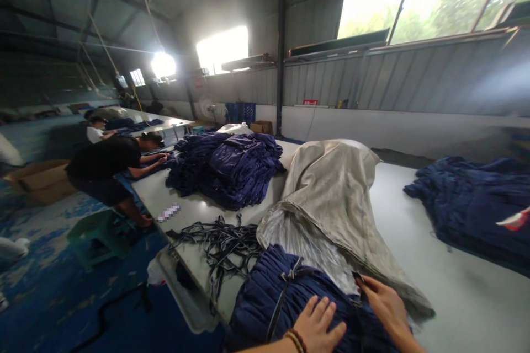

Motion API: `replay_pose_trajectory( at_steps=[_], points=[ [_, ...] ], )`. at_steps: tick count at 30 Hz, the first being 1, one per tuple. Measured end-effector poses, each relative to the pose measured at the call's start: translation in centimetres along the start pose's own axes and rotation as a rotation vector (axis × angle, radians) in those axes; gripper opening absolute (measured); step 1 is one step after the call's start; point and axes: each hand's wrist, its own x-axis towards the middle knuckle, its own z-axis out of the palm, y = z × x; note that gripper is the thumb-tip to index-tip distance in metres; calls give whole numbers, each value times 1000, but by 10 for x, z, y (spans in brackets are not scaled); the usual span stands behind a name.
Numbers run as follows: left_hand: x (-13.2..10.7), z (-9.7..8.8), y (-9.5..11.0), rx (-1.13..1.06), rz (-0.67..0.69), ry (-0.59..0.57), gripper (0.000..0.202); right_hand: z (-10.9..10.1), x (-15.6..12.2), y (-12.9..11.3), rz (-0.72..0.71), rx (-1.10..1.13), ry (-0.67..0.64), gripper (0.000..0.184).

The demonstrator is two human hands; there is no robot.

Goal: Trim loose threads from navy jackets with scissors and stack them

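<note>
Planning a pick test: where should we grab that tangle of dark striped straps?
Probably the loose strand end on the left of the tangle of dark striped straps. Pinch straight down from above: it lies flat on the white table, clear of the knotted middle.

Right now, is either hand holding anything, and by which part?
The right hand pinches the end of a dark strap; the left hand lies open on navy fabric.

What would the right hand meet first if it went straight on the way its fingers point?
The right hand already pinches a dark strap; beyond that, probably the pleated silver lining, though depth is hard to judge here.
</note>
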Motion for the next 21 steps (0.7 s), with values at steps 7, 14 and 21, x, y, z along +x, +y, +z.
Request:
replay_pose_trajectory(
  at_steps=[7,14,21],
  points=[
    [-18,-8,11,36,34,20,80,-13,-3,-2,62,193,44,55],
    [-37,-43,35,-46,-40,-13,81,5,0,23,101,295,151,58],
    [-46,-14,39,-23,-73,29,58,-4,-20,61,144,181,152,35]
  ],
)
